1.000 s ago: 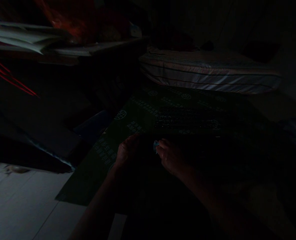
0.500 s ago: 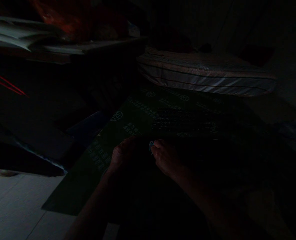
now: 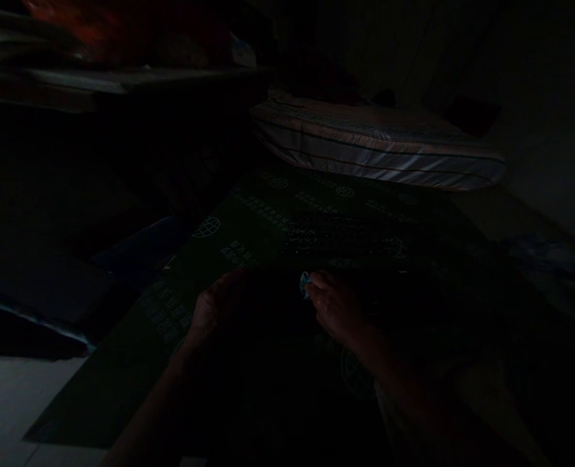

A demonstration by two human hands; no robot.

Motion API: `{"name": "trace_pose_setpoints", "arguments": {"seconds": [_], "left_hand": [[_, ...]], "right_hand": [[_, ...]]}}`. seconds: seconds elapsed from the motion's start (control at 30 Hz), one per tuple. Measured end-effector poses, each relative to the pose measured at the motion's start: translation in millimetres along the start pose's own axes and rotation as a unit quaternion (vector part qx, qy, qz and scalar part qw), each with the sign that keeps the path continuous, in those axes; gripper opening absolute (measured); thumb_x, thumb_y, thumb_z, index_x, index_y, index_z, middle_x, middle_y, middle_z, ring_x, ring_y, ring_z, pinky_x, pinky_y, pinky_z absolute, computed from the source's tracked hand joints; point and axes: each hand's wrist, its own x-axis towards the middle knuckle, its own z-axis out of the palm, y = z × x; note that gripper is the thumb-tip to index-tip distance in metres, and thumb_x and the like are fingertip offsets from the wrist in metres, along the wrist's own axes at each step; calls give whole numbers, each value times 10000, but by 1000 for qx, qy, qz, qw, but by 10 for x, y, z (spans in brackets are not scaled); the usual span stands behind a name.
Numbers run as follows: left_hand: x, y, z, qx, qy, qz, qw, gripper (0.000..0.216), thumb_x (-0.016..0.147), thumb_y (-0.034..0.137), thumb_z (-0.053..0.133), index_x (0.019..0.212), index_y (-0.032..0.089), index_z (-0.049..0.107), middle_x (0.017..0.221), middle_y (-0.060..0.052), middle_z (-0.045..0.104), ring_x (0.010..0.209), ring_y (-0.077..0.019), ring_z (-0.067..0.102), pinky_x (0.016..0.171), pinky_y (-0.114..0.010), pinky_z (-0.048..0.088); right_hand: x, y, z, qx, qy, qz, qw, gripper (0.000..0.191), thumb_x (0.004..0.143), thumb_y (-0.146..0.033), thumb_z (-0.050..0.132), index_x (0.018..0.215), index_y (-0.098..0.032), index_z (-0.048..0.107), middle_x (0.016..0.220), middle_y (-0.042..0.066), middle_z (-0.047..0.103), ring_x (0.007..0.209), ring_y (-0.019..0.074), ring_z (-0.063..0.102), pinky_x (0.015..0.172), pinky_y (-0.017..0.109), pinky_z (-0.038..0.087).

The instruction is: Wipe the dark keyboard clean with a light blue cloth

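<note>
The room is very dark. My left hand (image 3: 216,308) rests with curled fingers on a dark green mat (image 3: 248,220) printed with pale globe marks and lettering; whether it holds anything is hidden in shadow. My right hand (image 3: 333,305) is closed in a pinch on a small pale blue thing (image 3: 305,282) at its fingertips, too small to name. The two hands sit a short gap apart over a dark patch of the mat.
A striped mattress (image 3: 375,146) lies on the floor beyond the mat. A low shelf or table edge (image 3: 122,81) with papers runs across the upper left. Pale floor tiles (image 3: 5,402) show at the lower left. A dark flat slab (image 3: 39,292) lies left of the mat.
The view has swung left and down, so the mattress and mat slid leftward. My hands drew slightly apart, the right still pinching the small blue thing.
</note>
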Motion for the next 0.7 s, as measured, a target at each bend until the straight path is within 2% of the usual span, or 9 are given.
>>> {"name": "trace_pose_setpoints", "arguments": {"seconds": [0.2,0.33,0.43,0.53,0.7], "left_hand": [[-31,81,-39,-9,1,-13,1000,555,787,484,403,1193,171,615,1250,-75,638,1113,-253,612,1016,-340,467],[-30,82,-32,-16,-11,-18,1000,573,787,487,406,1205,147,601,1261,-97,624,1104,-263,616,1007,-354,475],[-38,81,-35,-24,-4,-9,1000,552,797,476,416,1211,156,592,1252,-98,628,1098,-264,619,1002,-371,481],[-50,106,-58,-26,-5,2,1000,511,809,464,428,1197,181,601,1227,-84,644,1087,-261,626,981,-371,498],[-35,120,-82,-25,8,-17,1000,475,786,473,452,1141,218,636,1214,-57,659,1085,-276,627,984,-383,496]], "right_hand": [[-484,433,-73,-23,-11,99,995,451,772,29,419,1117,-124,666,1257,125,603,1163,233,536,1013,352,421],[-625,456,-11,-13,10,143,990,506,752,32,416,1181,-104,648,1281,139,602,1167,237,560,1019,352,441],[-653,356,67,-4,49,109,993,504,766,27,404,1179,-120,654,1275,134,612,1170,228,566,1021,364,449],[-692,337,84,-14,58,63,996,507,773,35,385,1157,-138,668,1255,124,629,1159,224,575,1004,375,468],[-847,491,26,-36,48,111,992,504,730,52,409,1103,-134,693,1225,130,646,1117,243,607,982,388,492]]}}
